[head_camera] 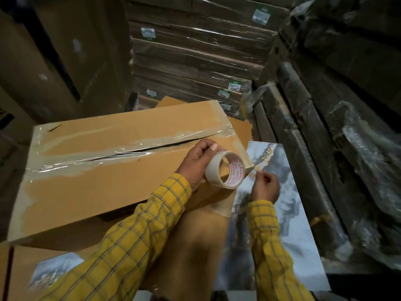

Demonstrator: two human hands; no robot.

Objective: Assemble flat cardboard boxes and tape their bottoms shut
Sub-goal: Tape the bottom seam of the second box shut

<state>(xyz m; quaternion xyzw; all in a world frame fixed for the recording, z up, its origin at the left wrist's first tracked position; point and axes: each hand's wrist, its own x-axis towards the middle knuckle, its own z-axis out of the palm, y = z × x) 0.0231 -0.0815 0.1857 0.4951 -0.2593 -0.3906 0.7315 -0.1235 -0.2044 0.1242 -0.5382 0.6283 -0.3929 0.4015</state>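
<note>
Stockroom, flat cartons stacked (195, 51) behind; box (104, 174) lies bottom-up in front of me, seam already under clear tape

Left hand (198, 161) curls round the tape roll (225, 170), thumb on top and fingers at its side, roll held against the box's near right corner, I judge so the next strip starts at that edge. Right hand (264, 185) just beside the roll, fingertips pinched together on what looks like the loose tape end; the film is too faint to be sure. Marbled sheet (288, 213) lies under the right hand, another box (195, 246) under my forearms
</note>
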